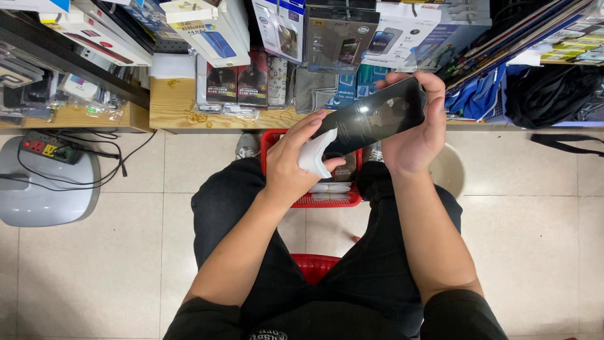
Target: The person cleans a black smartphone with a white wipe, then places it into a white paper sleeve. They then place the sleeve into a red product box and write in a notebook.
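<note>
My right hand [412, 135] grips a black phone [374, 116] by its right end, screen up and tilted. At the phone's lower left end my left hand [290, 164] pinches a small white cloth [314, 157] and presses it against the screen. Both hands are raised above my knees, over a red plastic basket [311, 200] on the floor between my feet. I sit on a red stool [314, 264] whose edge shows between my legs.
Wooden shelves [173, 104] ahead carry several boxed phone accessories [340, 38]. A grey stool [38, 189] with a power strip [50, 148] and cables stands at the left. A black bag [553, 94] lies at the right. The floor is tiled.
</note>
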